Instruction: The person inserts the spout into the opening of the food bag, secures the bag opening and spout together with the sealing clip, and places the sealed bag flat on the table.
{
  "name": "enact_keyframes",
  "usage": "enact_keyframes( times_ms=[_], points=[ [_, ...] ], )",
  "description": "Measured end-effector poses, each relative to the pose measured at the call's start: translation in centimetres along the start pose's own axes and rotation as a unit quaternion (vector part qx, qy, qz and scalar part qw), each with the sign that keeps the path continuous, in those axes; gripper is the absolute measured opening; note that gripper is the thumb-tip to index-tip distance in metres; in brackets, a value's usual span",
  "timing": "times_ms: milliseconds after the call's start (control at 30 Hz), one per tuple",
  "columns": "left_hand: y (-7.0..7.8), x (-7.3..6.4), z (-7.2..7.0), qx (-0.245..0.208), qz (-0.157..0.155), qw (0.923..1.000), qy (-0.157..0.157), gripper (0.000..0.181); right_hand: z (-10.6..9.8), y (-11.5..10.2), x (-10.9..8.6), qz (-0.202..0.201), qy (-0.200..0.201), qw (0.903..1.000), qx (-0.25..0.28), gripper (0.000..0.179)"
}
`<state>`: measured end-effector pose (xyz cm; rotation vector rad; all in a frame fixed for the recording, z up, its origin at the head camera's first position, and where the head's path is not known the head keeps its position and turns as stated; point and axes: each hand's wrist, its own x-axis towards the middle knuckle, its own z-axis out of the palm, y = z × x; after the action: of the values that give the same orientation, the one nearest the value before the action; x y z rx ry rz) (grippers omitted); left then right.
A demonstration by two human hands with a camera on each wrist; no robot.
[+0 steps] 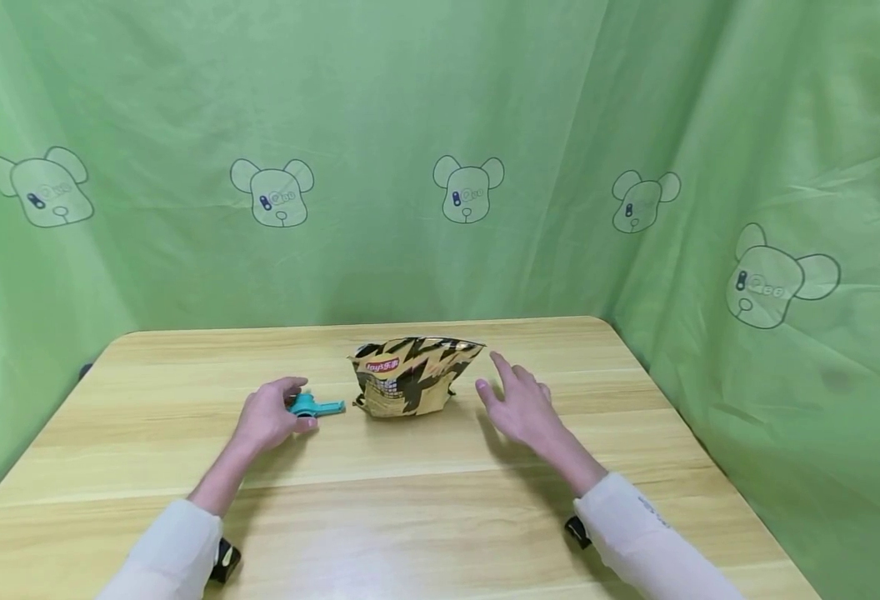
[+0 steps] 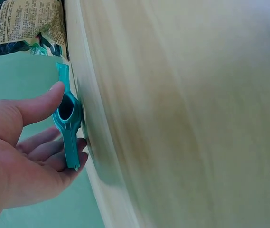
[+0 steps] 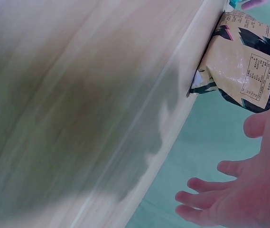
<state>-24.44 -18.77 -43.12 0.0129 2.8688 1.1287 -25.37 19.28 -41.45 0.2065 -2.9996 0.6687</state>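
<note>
In the head view my left hand (image 1: 267, 417) curls its thumb and fingers round a teal plastic clip (image 1: 328, 408) on the tabletop. The left wrist view shows the thumb in front of the clip (image 2: 70, 142), which has a round opening in its middle, and curled fingertips behind its lower arm. Whether the fingers press firmly on it is hard to see. To the right of the clip stands a gold-and-black Lay's chip bag (image 1: 413, 383), slightly crumpled. My right hand (image 1: 521, 404), with its fingers spread, is just right of the bag and apart from it, holding nothing.
A light wooden table (image 1: 395, 517) carries the clip and bag. Green curtains (image 1: 380, 267) printed with bear heads hang behind and along both sides. White sleeves cover both forearms, with a black device (image 1: 225, 560) under the left cuff and another (image 1: 578, 532) under the right.
</note>
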Motion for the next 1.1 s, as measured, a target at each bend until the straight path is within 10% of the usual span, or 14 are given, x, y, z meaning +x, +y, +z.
enact_keyframes(
  times_ms=[767, 1100],
  points=[
    [-0.3, 0.0, -0.5, -0.042, -0.016, 0.9989, -0.015, 0.050, -0.1, -1.1, 0.2, -0.023, 0.023, 0.9968, 0.074, 0.059],
    [0.4, -0.3, -0.8, -0.057, 0.010, 0.9977, -0.035, 0.049, -0.3, -2.5, 0.2, 0.016, 0.007, 0.9826, 0.185, 0.033]
  ],
)
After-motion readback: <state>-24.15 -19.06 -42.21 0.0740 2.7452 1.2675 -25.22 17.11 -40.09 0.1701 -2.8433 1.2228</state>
